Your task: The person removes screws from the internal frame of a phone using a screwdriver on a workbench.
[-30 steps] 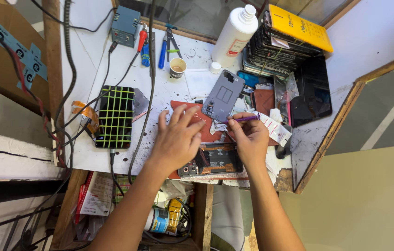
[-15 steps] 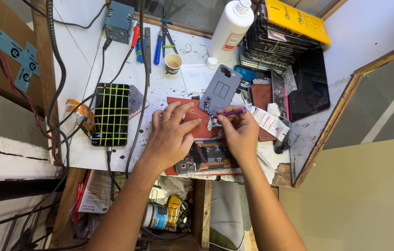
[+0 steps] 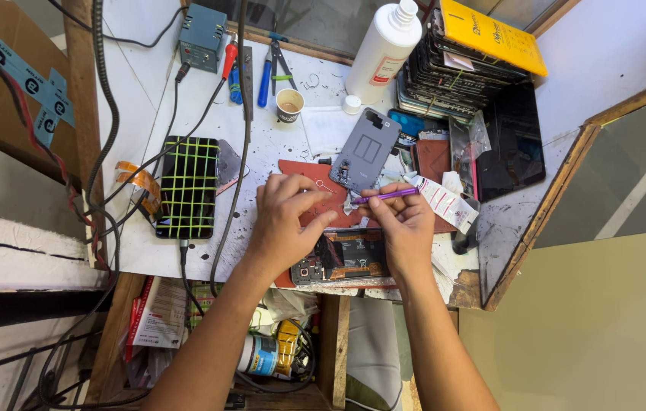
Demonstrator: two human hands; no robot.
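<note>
Purple-handled tool (image 3: 386, 195) pinched in right hand (image 3: 406, 232), fingers closed round it, shaft lying approx. horizontal w/ tip pointing left toward a small crumpled scrap near the grey phone back cover (image 3: 365, 161). Left hand (image 3: 286, 221) rests palm-down on the red work mat (image 3: 309, 173), fingers loosely curled, gripping nothing visible; fingertips sit just beside the right hand's. Opened phone (image 3: 342, 257), circuit board & internals exposed, lies on the mat just below both hands, partly hidden by them. Grey cover lies tilted, camera cut-out uppermost, at the mat's upper edge. Bench top (image 3: 148, 251) is white, spotted w/ dark marks. Left of the hands: black phone w/ green grid lines on screen (image 3: 187, 187), cable running from its lower end. Rear of bench: small grey-blue box unit (image 3: 202, 36), blue-handled pliers (image 3: 271, 65), paper cup (image 3: 289, 104), white bottle (image 3: 384, 49), cap off beside it. Upper right: stack of phone screens (image 3: 445, 84) topped by a yellow box (image 3: 492, 34); dark glass panel (image 3: 515, 144) lies alongside. White printed slip (image 3: 445, 202) sits just right of the tool handle.
</note>
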